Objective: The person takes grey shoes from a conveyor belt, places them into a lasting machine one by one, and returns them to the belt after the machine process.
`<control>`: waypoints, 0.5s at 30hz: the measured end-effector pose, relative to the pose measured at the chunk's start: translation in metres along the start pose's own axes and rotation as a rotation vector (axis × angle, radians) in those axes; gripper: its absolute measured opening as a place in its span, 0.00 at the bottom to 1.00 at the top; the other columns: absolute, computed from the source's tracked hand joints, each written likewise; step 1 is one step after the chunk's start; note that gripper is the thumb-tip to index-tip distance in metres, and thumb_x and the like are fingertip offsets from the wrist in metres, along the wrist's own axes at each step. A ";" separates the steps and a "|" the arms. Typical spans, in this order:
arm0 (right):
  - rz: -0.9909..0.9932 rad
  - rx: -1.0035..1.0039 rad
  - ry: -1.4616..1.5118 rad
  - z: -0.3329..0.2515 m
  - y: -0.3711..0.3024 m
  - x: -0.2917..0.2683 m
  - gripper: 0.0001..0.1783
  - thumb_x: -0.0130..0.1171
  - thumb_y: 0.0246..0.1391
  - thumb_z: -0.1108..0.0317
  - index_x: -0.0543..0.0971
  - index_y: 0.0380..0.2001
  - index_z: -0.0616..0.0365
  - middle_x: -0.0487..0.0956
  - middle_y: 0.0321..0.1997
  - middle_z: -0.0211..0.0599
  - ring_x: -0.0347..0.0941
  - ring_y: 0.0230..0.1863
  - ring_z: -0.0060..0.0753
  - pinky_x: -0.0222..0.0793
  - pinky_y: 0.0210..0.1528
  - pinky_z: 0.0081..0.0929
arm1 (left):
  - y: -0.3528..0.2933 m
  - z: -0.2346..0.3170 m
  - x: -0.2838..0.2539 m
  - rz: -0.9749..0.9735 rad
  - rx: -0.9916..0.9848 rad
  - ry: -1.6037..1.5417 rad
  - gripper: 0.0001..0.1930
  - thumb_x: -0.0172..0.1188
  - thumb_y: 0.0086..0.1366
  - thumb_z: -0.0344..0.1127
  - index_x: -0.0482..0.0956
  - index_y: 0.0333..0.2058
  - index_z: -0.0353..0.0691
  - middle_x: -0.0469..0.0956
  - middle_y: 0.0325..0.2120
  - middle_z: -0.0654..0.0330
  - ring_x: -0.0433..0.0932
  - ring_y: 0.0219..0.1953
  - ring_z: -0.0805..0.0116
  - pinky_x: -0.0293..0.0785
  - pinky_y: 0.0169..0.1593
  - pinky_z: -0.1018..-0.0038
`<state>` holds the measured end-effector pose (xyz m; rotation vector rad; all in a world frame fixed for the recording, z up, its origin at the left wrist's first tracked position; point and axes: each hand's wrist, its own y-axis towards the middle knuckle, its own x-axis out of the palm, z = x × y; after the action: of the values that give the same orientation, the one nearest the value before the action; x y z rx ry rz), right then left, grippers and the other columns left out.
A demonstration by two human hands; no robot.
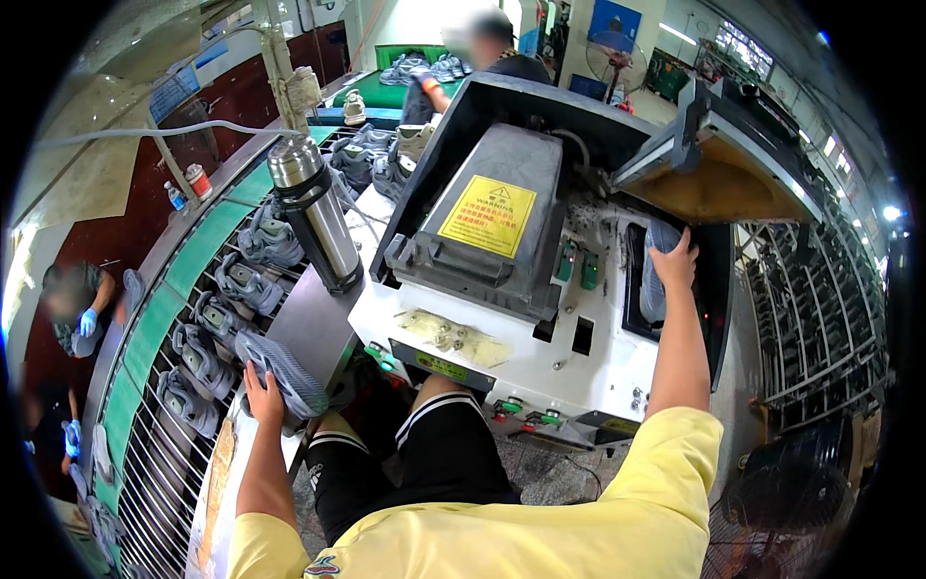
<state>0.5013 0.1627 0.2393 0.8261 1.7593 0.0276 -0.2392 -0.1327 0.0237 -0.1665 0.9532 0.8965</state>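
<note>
My left hand point(262, 396) grips a grey sneaker point(287, 378) turned with its ribbed sole showing, above the edge of the metal ledge beside the rack. Out to the right, my right hand point(677, 262) is closed round another grey shoe point(654, 297), which sits lengthwise in a dark recess of the white machine point(463, 318). Over that recess a hinged lid point(723, 179) with a brown inner pad stands raised. A dark cover point(497, 207) with a yellow warning label takes up the machine's middle.
Grey shoes point(249, 286) line a roller rack on the left, edged by a green strip point(188, 265). A steel thermos point(313, 207) stands near the machine's left side. One person point(497, 48) works behind the machine; others with blue gloves are far left. Metal racks point(820, 318) stand right.
</note>
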 end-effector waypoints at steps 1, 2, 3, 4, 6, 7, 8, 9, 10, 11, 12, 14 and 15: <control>-0.171 0.102 -0.036 -0.007 0.002 0.004 0.53 0.64 0.37 0.47 0.50 0.66 0.43 0.54 0.67 0.56 0.60 0.62 0.60 0.58 0.61 0.49 | -0.001 -0.003 -0.005 0.007 -0.001 0.002 0.30 0.48 0.65 0.48 0.56 0.64 0.47 0.55 0.63 0.46 0.57 0.63 0.45 0.56 0.62 0.61; -0.308 0.177 -0.150 -0.013 0.007 0.004 0.56 0.64 0.35 0.44 0.50 0.67 0.41 0.53 0.68 0.56 0.57 0.64 0.60 0.57 0.62 0.49 | -0.001 -0.005 -0.006 0.013 0.003 0.010 0.29 0.47 0.66 0.47 0.56 0.64 0.47 0.56 0.63 0.46 0.57 0.63 0.46 0.56 0.63 0.61; -0.319 0.228 -0.141 -0.018 0.010 0.003 0.55 0.64 0.35 0.44 0.50 0.67 0.41 0.54 0.68 0.55 0.58 0.64 0.59 0.58 0.62 0.48 | -0.001 -0.008 -0.005 0.015 -0.002 0.011 0.30 0.48 0.66 0.47 0.56 0.64 0.47 0.56 0.63 0.47 0.57 0.63 0.46 0.56 0.63 0.62; -0.326 0.288 -0.132 -0.017 0.013 0.002 0.55 0.63 0.35 0.44 0.50 0.67 0.41 0.55 0.68 0.55 0.59 0.64 0.58 0.58 0.62 0.48 | -0.001 -0.002 -0.003 0.000 -0.020 0.014 0.30 0.48 0.65 0.47 0.57 0.64 0.47 0.56 0.63 0.47 0.57 0.63 0.47 0.56 0.63 0.62; -0.317 0.345 -0.092 -0.021 0.016 -0.001 0.54 0.63 0.36 0.43 0.51 0.66 0.43 0.60 0.66 0.53 0.61 0.63 0.56 0.59 0.61 0.46 | -0.002 0.003 -0.005 0.006 -0.036 0.019 0.30 0.49 0.65 0.47 0.57 0.64 0.46 0.56 0.63 0.47 0.57 0.64 0.47 0.56 0.63 0.62; -0.301 0.353 -0.071 -0.017 0.012 -0.003 0.54 0.64 0.36 0.42 0.52 0.66 0.44 0.63 0.64 0.53 0.63 0.62 0.54 0.59 0.61 0.45 | -0.001 0.003 -0.004 0.014 -0.019 0.007 0.30 0.49 0.65 0.47 0.57 0.63 0.45 0.56 0.63 0.46 0.57 0.64 0.48 0.55 0.63 0.62; -0.265 0.350 -0.073 -0.017 0.007 -0.004 0.54 0.64 0.36 0.41 0.53 0.65 0.45 0.66 0.62 0.53 0.64 0.61 0.53 0.60 0.61 0.45 | 0.000 -0.004 -0.002 0.019 -0.010 0.024 0.30 0.49 0.64 0.48 0.57 0.63 0.45 0.57 0.63 0.46 0.57 0.64 0.48 0.55 0.64 0.62; -0.232 0.343 -0.071 -0.020 0.002 -0.006 0.53 0.64 0.36 0.40 0.54 0.65 0.46 0.69 0.60 0.53 0.66 0.60 0.52 0.60 0.60 0.45 | 0.002 -0.011 -0.001 0.026 -0.003 0.046 0.31 0.49 0.64 0.48 0.57 0.63 0.44 0.57 0.63 0.45 0.57 0.64 0.48 0.55 0.64 0.63; -0.219 0.354 -0.046 -0.025 -0.008 -0.010 0.53 0.64 0.36 0.40 0.54 0.64 0.47 0.69 0.59 0.53 0.66 0.60 0.52 0.61 0.60 0.45 | 0.005 -0.020 -0.002 0.021 -0.007 0.065 0.31 0.49 0.64 0.48 0.57 0.63 0.44 0.57 0.63 0.45 0.57 0.64 0.48 0.54 0.64 0.63; -0.196 0.360 -0.028 -0.023 -0.015 -0.014 0.53 0.63 0.37 0.39 0.54 0.63 0.48 0.69 0.59 0.54 0.66 0.60 0.53 0.62 0.60 0.45 | 0.005 -0.022 0.000 0.012 -0.017 0.071 0.32 0.49 0.63 0.49 0.57 0.63 0.44 0.57 0.63 0.45 0.57 0.64 0.49 0.54 0.65 0.63; -0.145 0.340 -0.020 -0.012 -0.016 -0.016 0.53 0.64 0.37 0.40 0.55 0.63 0.50 0.68 0.59 0.54 0.66 0.59 0.53 0.62 0.59 0.44 | 0.002 -0.011 0.000 0.002 -0.035 0.043 0.32 0.50 0.63 0.49 0.58 0.63 0.44 0.57 0.63 0.45 0.56 0.64 0.49 0.54 0.65 0.63; 0.032 0.272 0.050 0.021 -0.029 -0.014 0.53 0.67 0.37 0.43 0.56 0.63 0.54 0.68 0.59 0.55 0.67 0.58 0.53 0.63 0.59 0.43 | 0.001 0.007 -0.007 0.001 -0.072 0.001 0.32 0.51 0.62 0.48 0.59 0.63 0.44 0.57 0.63 0.45 0.56 0.64 0.49 0.53 0.65 0.63; 0.147 0.231 0.096 0.038 -0.037 -0.011 0.53 0.68 0.37 0.44 0.56 0.62 0.56 0.68 0.59 0.55 0.67 0.58 0.53 0.63 0.59 0.42 | -0.002 0.009 -0.009 -0.007 -0.089 -0.015 0.31 0.52 0.62 0.48 0.60 0.62 0.43 0.58 0.62 0.45 0.56 0.64 0.48 0.53 0.65 0.62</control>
<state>0.5160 0.1143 0.2187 1.1374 1.8110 -0.0403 -0.2349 -0.1349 0.0357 -0.2387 0.8984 0.9336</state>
